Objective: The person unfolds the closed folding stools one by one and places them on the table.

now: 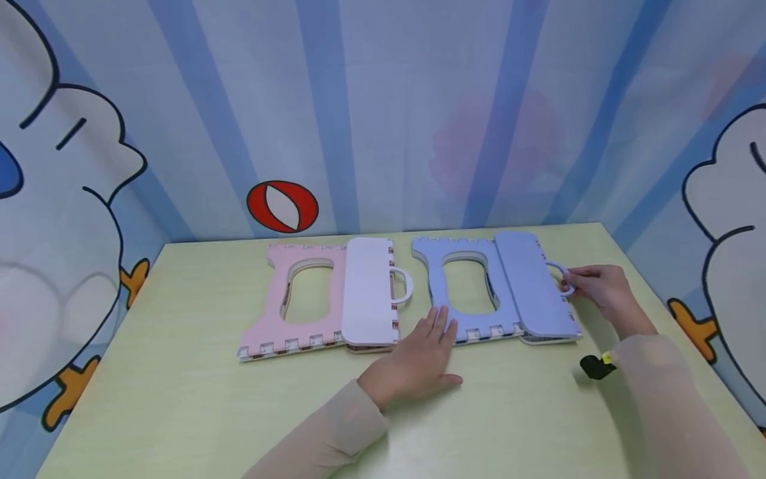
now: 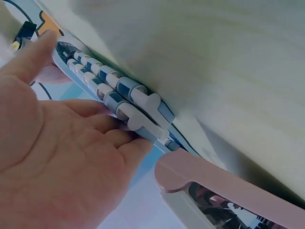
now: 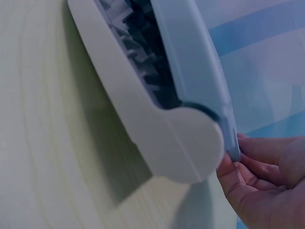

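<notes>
A blue folding step stool (image 1: 529, 286) lies folded flat on the table's right half. My right hand (image 1: 601, 289) pinches its loop handle (image 1: 556, 265) between thumb and fingers; the right wrist view also shows these fingers (image 3: 233, 179) at the handle's edge. Over the blue stool's near left corner rests my left hand (image 1: 419, 359), fingers extended and thumb apart. In the left wrist view, that hand (image 2: 71, 157) touches the hinged edge. Left of it lies a second folded stool, pink with a white panel (image 1: 368, 289), its white handle (image 1: 408, 286) pointing right.
Both stools lie on a pale wooden table (image 1: 179, 392) towards its back edge. A printed curtain (image 1: 407, 133) with blue stripes and cartoon figures hangs behind and at the sides. A small black object with a yellow part (image 1: 597, 367) shows at the right sleeve.
</notes>
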Demonstrator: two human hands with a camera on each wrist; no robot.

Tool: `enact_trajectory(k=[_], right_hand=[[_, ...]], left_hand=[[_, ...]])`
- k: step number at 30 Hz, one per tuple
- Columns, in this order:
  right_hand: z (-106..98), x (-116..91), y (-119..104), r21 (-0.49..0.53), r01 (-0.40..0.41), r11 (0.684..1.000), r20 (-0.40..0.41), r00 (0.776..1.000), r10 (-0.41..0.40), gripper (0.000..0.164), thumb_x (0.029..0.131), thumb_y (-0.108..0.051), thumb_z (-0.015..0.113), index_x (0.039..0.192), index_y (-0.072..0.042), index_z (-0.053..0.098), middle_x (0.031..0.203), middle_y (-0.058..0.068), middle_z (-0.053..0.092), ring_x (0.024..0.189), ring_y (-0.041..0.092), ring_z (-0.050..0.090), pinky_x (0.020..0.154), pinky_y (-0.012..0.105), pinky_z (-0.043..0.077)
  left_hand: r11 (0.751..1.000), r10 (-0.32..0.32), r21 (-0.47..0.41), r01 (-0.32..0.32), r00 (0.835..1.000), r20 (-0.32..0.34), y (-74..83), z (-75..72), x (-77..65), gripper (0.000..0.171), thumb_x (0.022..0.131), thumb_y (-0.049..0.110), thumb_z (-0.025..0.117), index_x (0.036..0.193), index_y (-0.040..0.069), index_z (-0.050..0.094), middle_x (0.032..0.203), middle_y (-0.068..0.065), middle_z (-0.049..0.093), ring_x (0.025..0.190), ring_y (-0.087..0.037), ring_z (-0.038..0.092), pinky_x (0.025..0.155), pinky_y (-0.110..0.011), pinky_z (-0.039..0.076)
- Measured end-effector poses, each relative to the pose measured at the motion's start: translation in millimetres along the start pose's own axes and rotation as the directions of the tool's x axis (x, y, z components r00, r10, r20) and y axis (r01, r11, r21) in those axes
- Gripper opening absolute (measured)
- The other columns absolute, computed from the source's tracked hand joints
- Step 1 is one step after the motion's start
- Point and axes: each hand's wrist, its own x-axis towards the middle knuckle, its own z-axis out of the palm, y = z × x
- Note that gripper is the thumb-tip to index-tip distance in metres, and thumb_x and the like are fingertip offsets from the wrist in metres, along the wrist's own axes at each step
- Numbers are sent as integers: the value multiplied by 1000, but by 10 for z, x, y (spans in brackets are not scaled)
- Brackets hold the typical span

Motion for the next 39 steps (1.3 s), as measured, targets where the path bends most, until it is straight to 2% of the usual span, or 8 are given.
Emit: enact_trajectory(k=[5, 10, 17, 23, 26, 31, 39], right_hand=[[-29, -30, -15, -32, 13, 999, -13, 1000, -13, 46, 102, -6, 54, 135, 24, 41, 85, -5, 70, 77, 8, 69, 76, 29, 59], [-74, -53, -44, -79, 25, 997, -24, 999, -27, 46, 102, -8, 55, 133, 23, 43, 84, -6, 68, 77, 7, 69, 78, 30, 59], [-132, -95, -213, -180, 91, 980, -15, 995, -96, 47, 102, -13, 57, 132, 22, 47, 85, -4, 70, 75, 5, 68, 76, 30, 59], [-144, -174, -416, -250, 111, 962, -19, 993, -119, 47, 103, -18, 57, 131, 19, 49, 87, -5, 70, 75, 2, 67, 73, 20, 57], [-144, -224, -504, -286, 117, 951, -34, 991, -132, 48, 103, -21, 57, 131, 18, 50, 87, -7, 69, 74, 1, 66, 70, 16, 56], [-124, -267, -622, -299, 120, 947, -68, 987, -147, 48, 102, -23, 58, 130, 16, 52, 84, -12, 67, 73, 0, 65, 69, 16, 55], [-143, -331, -833, -337, 109, 935, -91, 985, -147, 51, 101, -27, 60, 131, 14, 54, 85, -13, 67, 73, 0, 65, 68, 12, 53]], left_hand=[[1000, 10, -21, -10, 1000, 14, 7, -2, -3, 99, 96, 69, 40, 159, 1, 4, 163, -22, -8, 150, -34, -8, 121, -39, 4], [1000, 21, -15, -21, 1000, 7, 16, -2, -5, 102, 95, 73, 36, 158, 1, 2, 163, -21, -10, 150, -33, -11, 121, -39, 4], [1000, 16, 21, -16, 1000, -5, 20, -11, -8, 99, 97, 70, 35, 158, 0, 1, 163, -21, -9, 150, -34, -9, 122, -39, 5], [1000, 5, 8, -4, 1000, -19, 19, 3, -8, 97, 99, 67, 36, 158, 0, -2, 163, -22, -11, 149, -34, -10, 121, -38, 5], [1000, 3, -9, -3, 1000, -28, 21, 9, -11, 98, 99, 67, 37, 157, -1, -3, 162, -23, -12, 149, -35, -11, 121, -39, 5], [999, -5, -41, 3, 999, -41, 29, 13, -13, 98, 99, 66, 39, 157, -1, -3, 162, -23, -12, 149, -34, -12, 121, -38, 4], [983, 9, -182, -17, 999, -44, 50, 2, -26, 101, 98, 64, 44, 157, -1, -7, 161, -24, -17, 148, -34, -16, 121, -38, 4]])
